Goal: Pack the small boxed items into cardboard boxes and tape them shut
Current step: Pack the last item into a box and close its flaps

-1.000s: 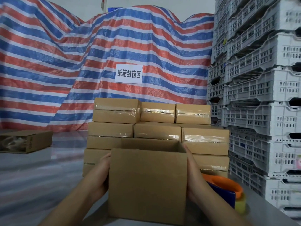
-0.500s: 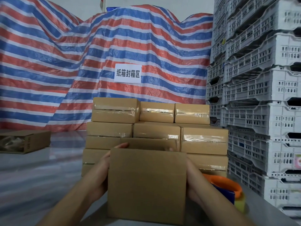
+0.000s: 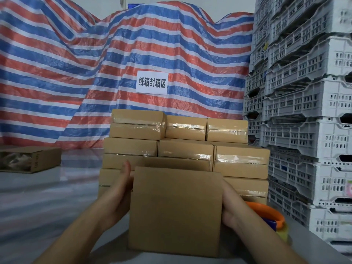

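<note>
A plain cardboard box (image 3: 175, 210) stands on the table right in front of me, its near wall facing the camera. A far flap shows just above its top edge, and its inside is hidden. My left hand (image 3: 120, 195) presses flat against the box's left side with the fingers straight and pointing away from me. My right hand (image 3: 230, 206) lies against the right side, its fingertips hidden behind the box. No small boxed items are in sight.
Behind the box rises a stack of taped cardboard boxes (image 3: 186, 147). An orange and blue tape dispenser (image 3: 266, 212) lies at the right. White plastic crates (image 3: 304, 130) tower along the right. An open carton (image 3: 30, 159) sits far left. A striped tarp (image 3: 76, 73) covers the back.
My left fingers, curled over the box's top half a second ago, have come back to its left side. The open top seen one second ago no longer shows.
</note>
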